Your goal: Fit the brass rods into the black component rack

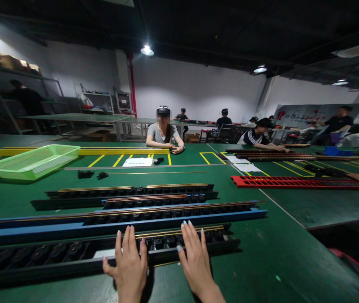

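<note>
Fig. 1. My left hand [129, 267] and right hand [196, 261], both open with fingers spread, rest on the nearest of 4 long black fixtures [40, 256]. Brass rods [179, 232] lie along it and the other 3, 1 of which sits on a blue rail [135, 221]. Farther left, on the green workbench [261, 261], stands a green plastic basket [18, 172]; I cannot make out anything inside it.

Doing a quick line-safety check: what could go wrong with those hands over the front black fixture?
Two possible risks. The left hand and right hand are right over the black fixture, so they could nudge the thin brass rods out of line. The blue-railed fixture lies close behind, so a slipping rod might catch it.
</note>
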{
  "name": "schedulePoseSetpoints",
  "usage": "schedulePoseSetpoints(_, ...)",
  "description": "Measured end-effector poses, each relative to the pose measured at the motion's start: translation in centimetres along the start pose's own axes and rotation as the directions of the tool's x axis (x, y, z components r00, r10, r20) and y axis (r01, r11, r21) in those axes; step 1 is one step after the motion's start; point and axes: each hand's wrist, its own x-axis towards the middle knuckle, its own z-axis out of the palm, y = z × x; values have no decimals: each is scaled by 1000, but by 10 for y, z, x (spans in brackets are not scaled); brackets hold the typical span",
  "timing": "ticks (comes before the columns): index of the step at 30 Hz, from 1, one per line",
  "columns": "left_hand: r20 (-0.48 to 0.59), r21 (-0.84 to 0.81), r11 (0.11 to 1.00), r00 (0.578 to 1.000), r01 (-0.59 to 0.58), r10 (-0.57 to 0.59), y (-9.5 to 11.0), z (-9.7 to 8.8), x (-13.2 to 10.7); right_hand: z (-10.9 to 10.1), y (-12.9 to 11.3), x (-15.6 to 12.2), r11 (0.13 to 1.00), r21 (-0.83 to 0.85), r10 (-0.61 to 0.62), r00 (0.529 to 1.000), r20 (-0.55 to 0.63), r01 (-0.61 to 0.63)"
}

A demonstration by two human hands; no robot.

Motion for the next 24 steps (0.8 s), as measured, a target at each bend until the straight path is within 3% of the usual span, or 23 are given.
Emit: schedulePoseSetpoints(24,45,27,999,998,-42,41,-4,-2,1,1,0,0,1000,-29,-6,1000,-11,6)
